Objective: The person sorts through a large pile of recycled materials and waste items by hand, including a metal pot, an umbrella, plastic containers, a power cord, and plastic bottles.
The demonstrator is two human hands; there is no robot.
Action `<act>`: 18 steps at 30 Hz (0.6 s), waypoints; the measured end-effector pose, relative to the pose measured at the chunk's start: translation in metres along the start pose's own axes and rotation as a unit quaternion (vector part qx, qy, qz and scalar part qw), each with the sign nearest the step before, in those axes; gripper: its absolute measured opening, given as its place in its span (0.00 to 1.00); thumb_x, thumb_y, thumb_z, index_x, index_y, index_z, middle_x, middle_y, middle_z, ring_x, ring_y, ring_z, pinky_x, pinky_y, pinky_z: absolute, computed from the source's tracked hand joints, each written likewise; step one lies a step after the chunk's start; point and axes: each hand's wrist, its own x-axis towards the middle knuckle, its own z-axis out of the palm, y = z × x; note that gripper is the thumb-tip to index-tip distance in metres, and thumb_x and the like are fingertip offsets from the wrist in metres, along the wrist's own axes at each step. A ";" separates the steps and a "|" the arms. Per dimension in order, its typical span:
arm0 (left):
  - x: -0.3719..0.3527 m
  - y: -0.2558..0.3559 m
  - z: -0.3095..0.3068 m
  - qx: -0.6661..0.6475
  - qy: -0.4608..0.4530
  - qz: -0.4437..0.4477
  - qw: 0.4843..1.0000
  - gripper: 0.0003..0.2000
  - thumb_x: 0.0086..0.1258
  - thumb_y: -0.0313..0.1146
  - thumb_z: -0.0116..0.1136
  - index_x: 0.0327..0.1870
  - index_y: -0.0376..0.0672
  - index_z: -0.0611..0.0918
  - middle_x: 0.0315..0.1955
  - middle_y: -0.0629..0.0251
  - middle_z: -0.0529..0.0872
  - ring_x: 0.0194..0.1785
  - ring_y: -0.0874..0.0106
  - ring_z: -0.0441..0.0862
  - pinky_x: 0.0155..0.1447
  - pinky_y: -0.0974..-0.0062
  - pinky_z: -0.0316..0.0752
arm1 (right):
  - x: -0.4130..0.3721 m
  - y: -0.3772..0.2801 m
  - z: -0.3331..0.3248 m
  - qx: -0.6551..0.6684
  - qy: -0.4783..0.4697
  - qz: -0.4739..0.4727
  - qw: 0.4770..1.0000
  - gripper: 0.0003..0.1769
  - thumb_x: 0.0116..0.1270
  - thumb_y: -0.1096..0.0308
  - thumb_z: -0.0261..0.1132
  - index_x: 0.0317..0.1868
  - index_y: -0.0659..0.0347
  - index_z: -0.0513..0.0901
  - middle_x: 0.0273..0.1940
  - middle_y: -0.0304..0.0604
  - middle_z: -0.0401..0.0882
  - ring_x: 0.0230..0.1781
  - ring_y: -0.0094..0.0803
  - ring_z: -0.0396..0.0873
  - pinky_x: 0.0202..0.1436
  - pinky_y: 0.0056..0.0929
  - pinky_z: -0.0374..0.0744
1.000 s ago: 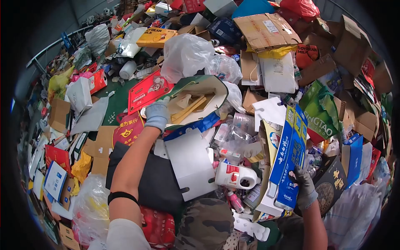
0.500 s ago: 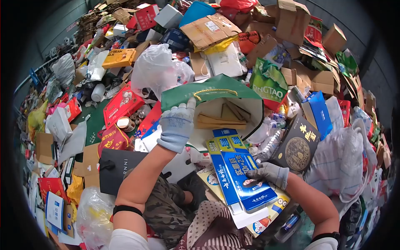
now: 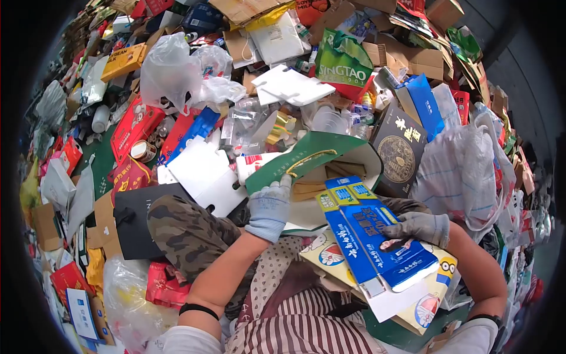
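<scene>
My left hand point(image 3: 270, 213), in a pale work glove, is closed on the rim of a green paper bag point(image 3: 272, 176) at its yellow rope handle point(image 3: 311, 157). The bag's mouth faces me, and brown folded cardboard point(image 3: 315, 189) lies inside. My right hand point(image 3: 420, 229), in a grey glove, grips a flattened blue carton point(image 3: 380, 251) with yellow end flaps, thumb on top. Beneath the carton is a cream cardboard piece with cartoon figures point(image 3: 427, 310). The carton's far end overlaps the bag's opening. My right fingers are hidden under the carton.
Mixed waste heaps up all around. A black box with a gold emblem point(image 3: 399, 150) stands right of the bag, near a white plastic sack point(image 3: 454, 183). White foam sheets point(image 3: 292, 85) lie beyond it. A black paper bag point(image 3: 141, 227) rests by my left knee.
The green bag has come down and closer to my body, held by my left hand. My right hand has shifted right with the carton and cartoon cardboard. The view has tilted downward.
</scene>
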 end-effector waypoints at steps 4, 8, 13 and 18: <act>-0.040 0.043 0.035 -0.131 -0.083 -0.005 0.988 0.15 0.60 0.29 0.44 0.49 0.45 0.72 0.29 0.61 0.82 0.29 0.64 0.82 0.32 0.63 0.76 | -0.007 -0.014 -0.019 0.042 -0.010 -0.025 0.999 0.19 0.62 0.61 0.61 0.47 0.67 0.75 0.33 0.43 0.83 0.28 0.23 0.81 0.31 0.18 0.81; -0.069 0.074 0.071 -0.199 -0.140 -0.004 0.970 0.17 0.59 0.29 0.46 0.51 0.45 0.72 0.30 0.59 0.81 0.32 0.61 0.81 0.35 0.63 0.75 | 0.065 -0.018 -0.032 -0.011 0.094 0.047 0.994 0.14 0.61 0.64 0.62 0.41 0.66 0.77 0.34 0.44 0.82 0.27 0.27 0.82 0.32 0.25 0.82; -0.081 0.074 0.078 -0.272 -0.130 -0.014 0.953 0.15 0.59 0.29 0.47 0.48 0.42 0.73 0.35 0.54 0.81 0.34 0.58 0.81 0.39 0.61 0.74 | 0.132 -0.052 -0.047 -0.234 0.188 -0.088 0.950 0.12 0.53 0.70 0.66 0.36 0.68 0.81 0.32 0.45 0.82 0.28 0.30 0.81 0.34 0.25 0.79; -0.066 0.072 0.067 -0.397 -0.177 -0.144 0.889 0.20 0.59 0.32 0.47 0.55 0.43 0.71 0.41 0.49 0.80 0.42 0.54 0.78 0.49 0.62 0.71 | 0.228 -0.005 -0.025 -0.312 0.333 -0.199 0.867 0.18 0.50 0.67 0.66 0.41 0.66 0.79 0.38 0.50 0.81 0.35 0.34 0.81 0.39 0.29 0.77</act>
